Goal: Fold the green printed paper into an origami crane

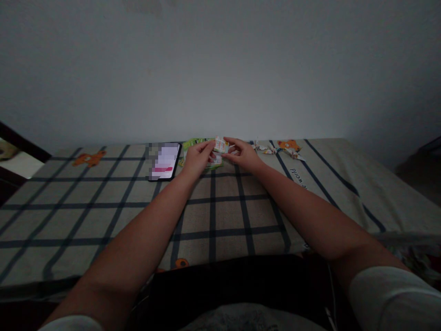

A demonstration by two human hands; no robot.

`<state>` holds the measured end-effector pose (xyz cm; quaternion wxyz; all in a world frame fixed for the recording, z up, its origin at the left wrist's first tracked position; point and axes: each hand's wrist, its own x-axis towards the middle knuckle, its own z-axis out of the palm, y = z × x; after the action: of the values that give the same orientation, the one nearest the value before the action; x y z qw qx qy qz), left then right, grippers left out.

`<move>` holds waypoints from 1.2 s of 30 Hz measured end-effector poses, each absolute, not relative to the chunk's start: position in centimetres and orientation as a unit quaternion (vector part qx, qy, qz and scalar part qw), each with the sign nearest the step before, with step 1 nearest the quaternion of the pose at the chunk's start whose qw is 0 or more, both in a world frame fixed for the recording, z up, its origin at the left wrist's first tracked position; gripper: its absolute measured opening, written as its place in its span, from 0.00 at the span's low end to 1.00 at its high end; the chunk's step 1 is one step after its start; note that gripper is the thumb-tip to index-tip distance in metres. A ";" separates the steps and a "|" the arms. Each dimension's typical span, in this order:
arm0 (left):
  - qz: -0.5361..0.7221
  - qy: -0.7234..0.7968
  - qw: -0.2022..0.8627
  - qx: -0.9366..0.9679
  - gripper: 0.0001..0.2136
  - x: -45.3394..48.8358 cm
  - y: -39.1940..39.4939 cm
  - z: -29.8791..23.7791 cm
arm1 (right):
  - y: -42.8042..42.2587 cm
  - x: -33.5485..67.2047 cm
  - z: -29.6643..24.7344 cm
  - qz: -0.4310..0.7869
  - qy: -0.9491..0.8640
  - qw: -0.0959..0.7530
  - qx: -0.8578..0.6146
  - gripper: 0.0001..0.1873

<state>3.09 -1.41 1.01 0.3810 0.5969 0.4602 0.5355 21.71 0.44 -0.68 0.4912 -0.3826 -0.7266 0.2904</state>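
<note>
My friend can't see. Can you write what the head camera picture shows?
A person's left hand and right hand hold a small printed packet between them, by a green package on a checked cloth. A phone with a lit screen lies left, crumpled wrappers lie right, and behind is a wall.

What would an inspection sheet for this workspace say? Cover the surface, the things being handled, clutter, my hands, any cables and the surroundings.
Surface: checked cloth with orange bear prints; lighting dim.
Things handled: small printed packet held up between left hand and right hand; green packaging lies behind and below, partly hidden.
Clutter: phone, screen lit, left of the hands; crumpled scraps to their right.
Hands: both bare, fingers at opposite sides of the small printed packet.
Cables: thin pale cord at lower right, ends unclear.
Surroundings: wall behind the cloth; dark bar at far left.
</note>
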 end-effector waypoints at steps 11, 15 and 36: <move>0.542 0.450 0.375 0.602 0.16 2.9 -1.0 0.6 | 0.2 21.7 -0.7 0.362 -0.700 0.495 -0.367 0.30; 0.543 0.477 0.372 0.582 0.12 3.0 -1.0 0.6 | 0.4 21.8 -0.7 0.374 -0.682 0.507 -0.370 0.29; 0.505 0.433 0.254 0.702 0.17 3.3 -1.4 0.6 | -0.7 21.6 0.8 0.344 -0.674 0.522 -0.392 0.32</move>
<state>3.29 -1.40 0.61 0.2545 0.7020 0.4327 0.5052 21.58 -0.66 0.78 0.5223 -0.3920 -0.6745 0.3444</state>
